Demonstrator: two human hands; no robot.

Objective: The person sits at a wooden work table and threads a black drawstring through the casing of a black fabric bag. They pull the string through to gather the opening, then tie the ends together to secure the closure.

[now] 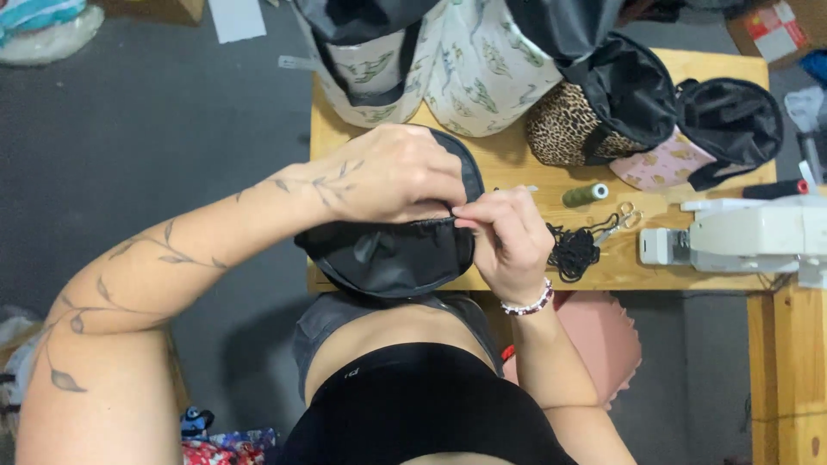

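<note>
The left hand [392, 176] is gripping the top edge of a black oval fabric pouch [388, 254], fingers curled and pressed together over the seam. The right hand [508, 241] is pinching the same zipper edge just beside the left fingertips, thumb and forefinger closed on it; whether a needle or slider is between them is too small to tell. Keeping both pinches close together is probably helping hold the seam taut. Beyond the right knuckles are lying tangled black thread [571, 251], small scissors [620, 222] and a green thread spool [587, 194].
</note>
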